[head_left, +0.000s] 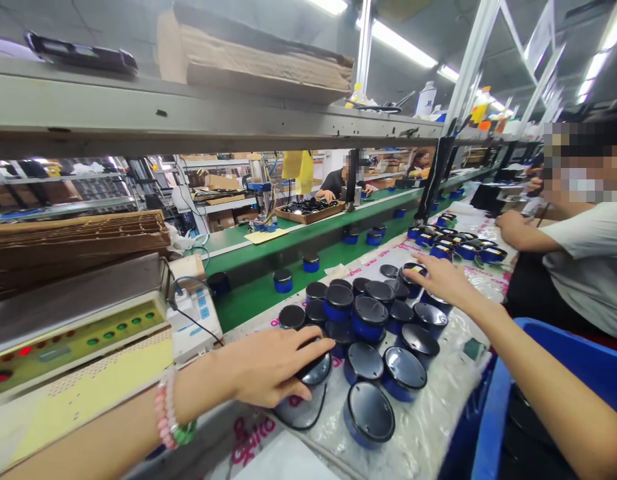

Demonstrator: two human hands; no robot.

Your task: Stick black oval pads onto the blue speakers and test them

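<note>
- Around you: a green conveyor belt (288, 300) runs beyond the bench, carrying more canisters. A control panel (73, 340) sits beyond your left forearm, and a blue plastic crate (508, 400) stands beside your right arm.
- A co-worker (581, 267) in a grey T-shirt sits to your right, near the far cluster.
- In the way: blue round canisters (368, 357) with dark glossy tops crowd the plastic sheet (438, 393) between your hands.
- Your left hand (273, 367) is closed over one canister (316, 370), fingers curved across its top, a black cable (308, 421) looping beneath.
- Your right hand (441, 280) is open, fingers spread, their tips at the rim of another canister (412, 275).
</note>
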